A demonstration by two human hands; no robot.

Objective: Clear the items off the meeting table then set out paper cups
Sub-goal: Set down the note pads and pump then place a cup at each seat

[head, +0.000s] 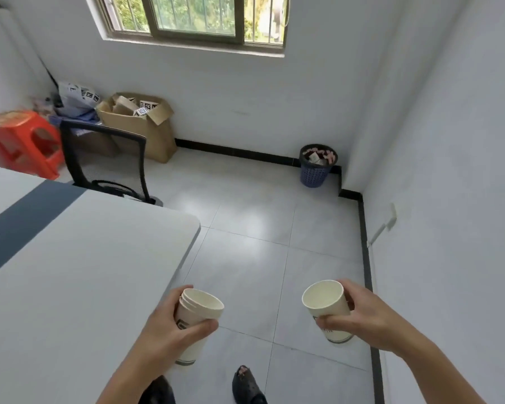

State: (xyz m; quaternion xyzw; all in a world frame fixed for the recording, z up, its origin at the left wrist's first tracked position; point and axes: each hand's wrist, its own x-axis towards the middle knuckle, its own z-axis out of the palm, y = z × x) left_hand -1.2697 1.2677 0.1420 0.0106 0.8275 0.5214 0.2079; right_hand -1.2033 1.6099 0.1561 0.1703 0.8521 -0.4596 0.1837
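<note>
Fingers and thumb of a person's left hand (169, 333) wrap around a stack of paper cups (201, 304), several rolled rims nested one inside another at the top. The right hand (365, 319) grasps a single paper cup (324, 298) in the same way, thumb across its front. Both are held upright in the air above the tiled floor (260, 258), none of them on the meeting table (85, 258). The stack hangs just off the table's right edge, below its rounded far-right corner; the single cup is farther right, well apart from the table.

Each cup is cream with a dark band near the base and a dark printed mark on its side. Fingers cover part of the print, and what shows is too blurred to read.

A dark grey strip (27, 217) runs across the pale tabletop towards its left edge. A black mesh office chair (105, 164) stands at the table's far edge, with an orange plastic stool (24, 141) behind it. Against the wall under the barred window (196, 18) sits an open cardboard box (140, 126) holding small boxes printed with black-and-white square markers; a crumpled bag (76, 97) beside it bears similar markers. A blue waste basket (317, 167), filled with scraps, stands in the room's corner. One dark shoe (248, 386) shows at the bottom.
</note>
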